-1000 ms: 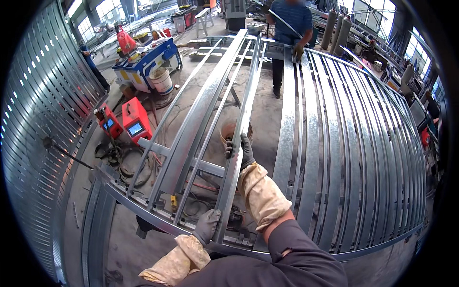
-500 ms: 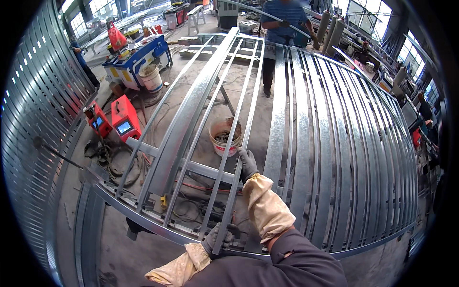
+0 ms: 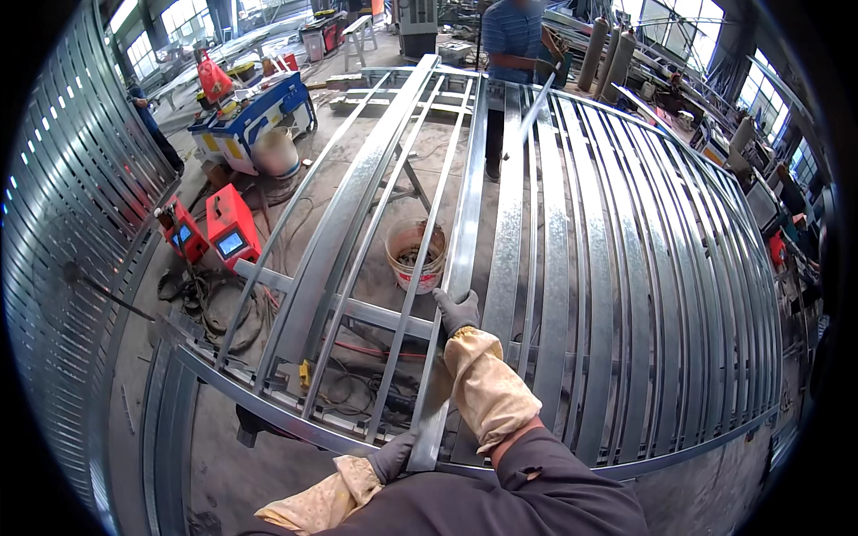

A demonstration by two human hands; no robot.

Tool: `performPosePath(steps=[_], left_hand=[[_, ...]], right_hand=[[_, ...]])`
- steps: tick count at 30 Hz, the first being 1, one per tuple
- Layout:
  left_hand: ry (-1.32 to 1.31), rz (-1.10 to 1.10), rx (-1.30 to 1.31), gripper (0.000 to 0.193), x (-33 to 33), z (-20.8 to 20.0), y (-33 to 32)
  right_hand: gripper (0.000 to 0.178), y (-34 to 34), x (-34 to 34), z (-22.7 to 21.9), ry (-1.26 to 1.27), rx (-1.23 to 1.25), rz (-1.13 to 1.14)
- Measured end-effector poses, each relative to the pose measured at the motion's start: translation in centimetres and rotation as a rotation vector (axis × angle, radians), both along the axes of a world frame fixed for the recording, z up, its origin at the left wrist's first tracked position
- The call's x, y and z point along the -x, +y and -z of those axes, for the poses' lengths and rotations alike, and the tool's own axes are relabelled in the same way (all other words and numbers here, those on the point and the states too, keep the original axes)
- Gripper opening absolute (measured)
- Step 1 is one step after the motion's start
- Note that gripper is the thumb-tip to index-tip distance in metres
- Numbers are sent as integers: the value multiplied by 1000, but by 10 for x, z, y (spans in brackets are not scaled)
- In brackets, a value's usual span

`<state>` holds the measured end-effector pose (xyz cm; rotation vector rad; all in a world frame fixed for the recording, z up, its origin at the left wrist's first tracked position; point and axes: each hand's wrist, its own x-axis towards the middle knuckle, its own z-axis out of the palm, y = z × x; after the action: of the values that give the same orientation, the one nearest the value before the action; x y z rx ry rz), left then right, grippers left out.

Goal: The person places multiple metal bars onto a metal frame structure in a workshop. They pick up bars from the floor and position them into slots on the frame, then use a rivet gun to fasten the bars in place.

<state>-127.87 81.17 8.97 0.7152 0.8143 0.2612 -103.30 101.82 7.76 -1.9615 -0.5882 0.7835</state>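
closest in, the left grip (image 3: 393,454), dark-gloved, touches the near end of a galvanised steel strip (image 3: 464,234); its fingers are partly hidden, so i cannot tell how closed it is. ahead and to its right, the right grip (image 3: 459,313) is closed on that same strip, which runs lengthwise away from both grips, its near end by the curved near rail (image 3: 241,398).

the work looks partway along. right of the grips, wide galvanised slats (image 3: 505,223) and narrower ones already form a dense row. left of them, a thin bar (image 3: 390,366) and a broad channel (image 3: 340,232) sit among wider gaps. the strip in hand seems not yet settled; i cannot tell if anything is fixed.

left of the right grip, cables (image 3: 357,384) lie below the bars. just beyond it, a bucket (image 3: 399,271) stands on the floor. farther left are a red welding machine (image 3: 234,228) and a blue-sided worktop (image 3: 241,134).

past the strip's far end, a co-worker (image 3: 514,45) holds a blurred rod (image 3: 536,109) slanting over the slats, possibly in the way there. gas cylinders (image 3: 594,55) stand beyond, to the right.
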Motion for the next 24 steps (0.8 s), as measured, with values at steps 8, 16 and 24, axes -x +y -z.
performPosePath(steps=[8, 16, 24], left_hand=[[168, 308, -370, 39, 10, -11, 44], [-250, 346, -154, 31, 54, 51, 89], [-22, 573, -296, 30, 66, -13, 111]], right_hand=[[113, 9, 3, -15, -104, 125, 50], [61, -31, 28, 59, 181, -170, -186], [45, -121, 126, -24, 240, -5, 43]])
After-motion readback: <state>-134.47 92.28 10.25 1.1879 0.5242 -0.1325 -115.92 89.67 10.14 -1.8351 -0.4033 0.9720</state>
